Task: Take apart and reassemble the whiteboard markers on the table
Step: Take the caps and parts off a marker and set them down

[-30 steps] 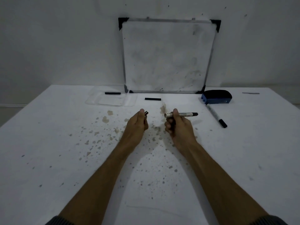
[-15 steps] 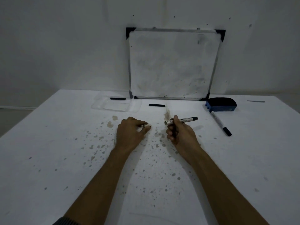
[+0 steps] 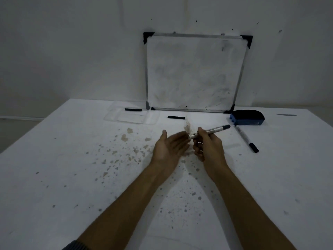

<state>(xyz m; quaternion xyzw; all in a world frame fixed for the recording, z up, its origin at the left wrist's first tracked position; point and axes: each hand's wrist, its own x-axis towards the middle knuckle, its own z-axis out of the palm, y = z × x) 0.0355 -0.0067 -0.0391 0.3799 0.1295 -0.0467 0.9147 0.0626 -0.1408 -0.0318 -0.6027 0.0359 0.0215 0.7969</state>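
Note:
My right hand (image 3: 207, 147) grips a white-barrelled marker (image 3: 216, 129) near its open left end; the marker's black end points up and right. My left hand (image 3: 171, 145) is just left of it, palm up, fingers spread and blurred, fingertips close to the marker's open end. Nothing shows in the left palm. A second marker (image 3: 246, 138) with a black cap lies on the table to the right. Two short black marker parts lie further back: one (image 3: 176, 117) in front of the whiteboard, one (image 3: 133, 110) by a clear tray.
A small whiteboard (image 3: 194, 73) leans on the wall at the back. A blue-and-black eraser (image 3: 246, 120) sits at its right corner. A clear plastic tray (image 3: 131, 117) lies at the back left. The white table (image 3: 72, 177) is speckled with brown stains.
My left hand had pinched a small dark part and lowered it toward the table; now it is open, palm up, beside the marker. My right hand still holds the marker, tilted slightly more.

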